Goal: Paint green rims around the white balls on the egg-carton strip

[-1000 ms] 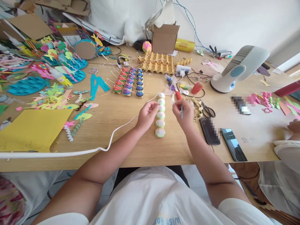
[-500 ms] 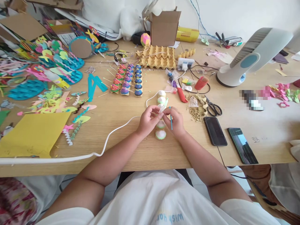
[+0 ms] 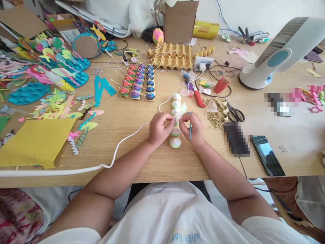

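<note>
A row of domed egg-carton cups [image 3: 175, 142] with white, clay-like tops and pale green rims runs away from me along the table. Over its middle, my left hand [image 3: 161, 128] and my right hand [image 3: 193, 128] meet fingertip to fingertip, both pinching at the white clay [image 3: 178, 115] on one cup. A thin blue stick-like tool [image 3: 190, 126] is tucked in my right hand, pointing down toward me. Just past my right fingers, a pale green piece [image 3: 183, 107] sticks up beside the row. My fingers partly hide the middle cups.
Painted egg-carton rows [image 3: 136, 86] with pins stand beyond my left hand. Scissors [image 3: 236, 112], a red tube [image 3: 221, 84], a phone [image 3: 268, 156] and a white fan [image 3: 269, 57] lie or stand rightward. A white cable [image 3: 116, 152] crosses the table; yellow foam sheet [image 3: 35, 142] lies left.
My fingers have gone from handling a white and green piece above the row to pinching down at a middle cup. The green piece now shows beyond them. The whole view has shifted slightly.
</note>
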`<state>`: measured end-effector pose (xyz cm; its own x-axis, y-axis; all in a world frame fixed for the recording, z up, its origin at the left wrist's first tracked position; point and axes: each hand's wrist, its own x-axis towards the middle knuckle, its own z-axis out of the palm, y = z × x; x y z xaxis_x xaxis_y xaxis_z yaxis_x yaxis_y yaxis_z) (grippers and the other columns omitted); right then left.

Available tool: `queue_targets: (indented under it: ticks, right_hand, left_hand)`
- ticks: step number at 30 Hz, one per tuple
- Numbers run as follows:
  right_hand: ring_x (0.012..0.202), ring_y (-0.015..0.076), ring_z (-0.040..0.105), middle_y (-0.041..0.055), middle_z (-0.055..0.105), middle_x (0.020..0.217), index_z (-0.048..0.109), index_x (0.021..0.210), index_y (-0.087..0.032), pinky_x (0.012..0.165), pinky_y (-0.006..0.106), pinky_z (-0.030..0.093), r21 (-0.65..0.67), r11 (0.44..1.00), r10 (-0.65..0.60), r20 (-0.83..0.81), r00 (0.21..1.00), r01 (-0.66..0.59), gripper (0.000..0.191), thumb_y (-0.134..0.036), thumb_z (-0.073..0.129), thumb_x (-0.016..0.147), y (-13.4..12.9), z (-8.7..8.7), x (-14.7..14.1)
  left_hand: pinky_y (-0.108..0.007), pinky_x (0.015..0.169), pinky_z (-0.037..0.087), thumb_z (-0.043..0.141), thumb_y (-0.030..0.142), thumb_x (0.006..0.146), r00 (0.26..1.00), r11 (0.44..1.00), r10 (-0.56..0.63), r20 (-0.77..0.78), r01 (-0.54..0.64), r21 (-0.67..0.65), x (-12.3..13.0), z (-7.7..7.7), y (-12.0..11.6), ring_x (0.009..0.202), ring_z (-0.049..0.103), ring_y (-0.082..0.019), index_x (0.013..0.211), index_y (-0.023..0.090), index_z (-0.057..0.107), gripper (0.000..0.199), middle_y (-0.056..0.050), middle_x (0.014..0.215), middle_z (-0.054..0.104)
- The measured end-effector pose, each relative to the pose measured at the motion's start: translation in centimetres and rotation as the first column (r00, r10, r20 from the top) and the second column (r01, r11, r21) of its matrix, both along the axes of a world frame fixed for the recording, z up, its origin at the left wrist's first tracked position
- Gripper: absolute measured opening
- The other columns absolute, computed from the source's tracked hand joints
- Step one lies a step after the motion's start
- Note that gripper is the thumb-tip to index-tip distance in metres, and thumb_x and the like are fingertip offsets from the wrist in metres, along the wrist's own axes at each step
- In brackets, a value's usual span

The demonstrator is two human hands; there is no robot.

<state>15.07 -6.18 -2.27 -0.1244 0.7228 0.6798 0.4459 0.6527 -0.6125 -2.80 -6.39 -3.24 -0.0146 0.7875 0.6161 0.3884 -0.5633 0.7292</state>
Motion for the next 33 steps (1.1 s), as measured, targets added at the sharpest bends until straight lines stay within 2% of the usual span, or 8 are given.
queue_targets:
  ticks: [8,12,17,21,24,27,30,33]
  right_hand:
    - [0.076,0.0229,0.059,0.0036,0.067,0.081,0.053,0.084,-0.028,0.075,0.043,0.049,0.206,0.959,-0.205,0.028,0.978,0.195,0.016,-0.020,0.064,0.092,0.1,0.1,0.7]
    - [0.093,0.0255,0.069,0.0069,0.074,0.099,0.061,0.099,-0.027,0.087,0.046,0.055,0.083,0.996,-0.018,0.010,1.000,0.017,0.014,-0.038,0.070,0.097,0.6,0.1,1.2]
    - [0.121,0.0242,0.069,0.0082,0.071,0.139,0.064,0.130,-0.033,0.096,0.042,0.059,-0.195,0.972,0.037,-0.422,0.906,-0.131,0.048,-0.066,0.071,0.095,1.9,-0.5,1.6]
    - [0.083,0.0159,0.068,0.0003,0.077,0.099,0.074,0.112,-0.032,0.073,0.031,0.058,-0.380,0.801,0.134,-0.641,0.756,-0.463,0.051,-0.074,0.080,0.085,2.2,-0.4,1.2]
    - [0.066,0.0107,0.061,-0.0040,0.069,0.071,0.075,0.087,-0.026,0.064,0.026,0.053,-0.409,0.742,0.092,-0.723,0.685,-0.531,0.044,-0.067,0.090,0.079,1.9,-0.2,0.6]
    - [0.068,0.0109,0.065,-0.0040,0.072,0.072,0.074,0.085,-0.026,0.066,0.026,0.056,-0.435,0.743,0.009,-0.754,0.657,-0.509,0.046,-0.065,0.095,0.072,1.6,-0.1,0.1]
    - [0.074,0.0121,0.071,-0.0038,0.077,0.077,0.073,0.088,-0.027,0.072,0.026,0.061,-0.459,0.733,-0.057,-0.776,0.628,-0.501,0.046,-0.063,0.097,0.070,1.5,-0.2,-0.1]
    - [0.079,0.0135,0.076,-0.0039,0.080,0.081,0.073,0.091,-0.028,0.076,0.028,0.063,-0.459,0.741,-0.059,-0.772,0.633,-0.491,0.046,-0.060,0.098,0.069,1.3,-0.2,-0.3]
  left_hand:
    - [-0.041,0.081,0.050,0.071,0.030,0.097,0.999,0.999,-0.013,-0.051,0.015,0.036,0.5,0.4,-0.3,0.082,0.065,-0.023,0.079,0.028,0.062,0.020,-0.003,0.079,0.073]
    - [-0.038,0.088,0.051,0.069,0.034,0.101,0.994,0.999,-0.051,0.102,0.051,0.006,0.4,0.1,-0.1,0.095,0.068,-0.022,0.087,0.026,0.067,0.016,-0.005,0.097,0.077]
    - [-0.031,0.084,0.053,0.081,0.056,0.090,0.866,0.929,-0.109,0.488,0.263,-0.259,0.5,-0.5,0.3,0.084,0.067,-0.017,0.090,0.024,0.071,0.035,0.000,0.089,0.074]
    - [-0.030,0.083,0.054,0.084,0.047,0.087,0.825,0.880,-0.153,0.544,0.364,-0.305,0.5,-0.6,0.3,0.084,0.066,-0.016,0.087,0.023,0.073,0.027,0.000,0.088,0.075]
    - [-0.030,0.084,0.053,0.080,0.039,0.087,0.851,0.891,-0.127,0.510,0.323,-0.318,0.4,-1.0,0.5,0.084,0.066,-0.017,0.087,0.023,0.073,0.018,0.000,0.088,0.075]
    - [-0.031,0.083,0.051,0.077,0.036,0.090,0.904,0.939,-0.043,0.424,0.182,-0.291,0.2,-1.5,0.8,0.085,0.065,-0.017,0.090,0.023,0.072,0.014,-0.001,0.090,0.074]
    - [-0.035,0.091,0.052,0.080,0.035,0.092,0.961,0.995,0.055,0.271,-0.031,-0.093,-0.1,-1.5,1.1,0.099,0.069,-0.020,0.095,0.024,0.070,0.016,-0.003,0.101,0.074]
    - [-0.042,0.107,0.050,0.076,0.040,0.100,0.991,0.986,0.102,0.082,-0.112,0.121,-0.3,-0.9,0.9,0.114,0.070,-0.023,0.095,0.025,0.073,0.016,-0.005,0.109,0.075]
